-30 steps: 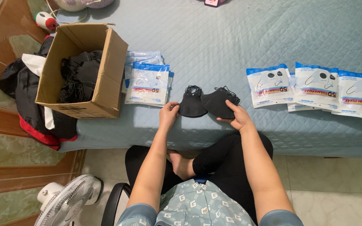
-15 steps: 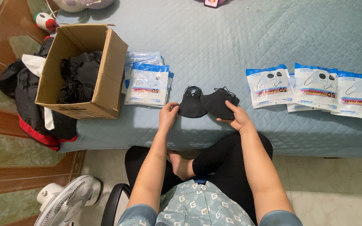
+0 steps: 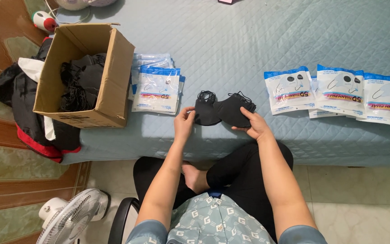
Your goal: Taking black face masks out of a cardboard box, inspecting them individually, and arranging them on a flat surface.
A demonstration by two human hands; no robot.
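Head view: you sit at the near edge of a bed covered in a grey-blue quilt [image 3: 258,40], looking down at your two hands.
Landmark: cardboard box [image 3: 113,81], one, open-topped, standing on the quilt at the bed's near corner.
Black face masks [image 3: 224,110]: two, overlapping side by side, well to the right of the box and lying on the quilt near its front edge; their ear loops bunch at the top.
Your left hand [image 3: 184,122]: fingers pinched on the box-side edge of the nearer mask, a narrow grip holding the mask.
Your right hand [image 3: 254,125]: thumb and fingers closed on the far-side mask's lower edge, palm turned up beneath it.
Inside the box: a heap of black fabric [image 3: 82,79]; how many pieces I cannot tell.
Empty pouches [image 3: 156,88]: one stack, white with blue tops, touching the box's right wall; the count of pouches in it is not clear.
Filled pouches [image 3: 339,90]: at least three in a row, far right of the box, beyond the masks, each showing a black mask inside.
Clothing pile [image 3: 28,104]: one heap, black with red and white, left of the box, off the bed's edge.
Fan [image 3: 68,217]: one, white, on the floor below the box.
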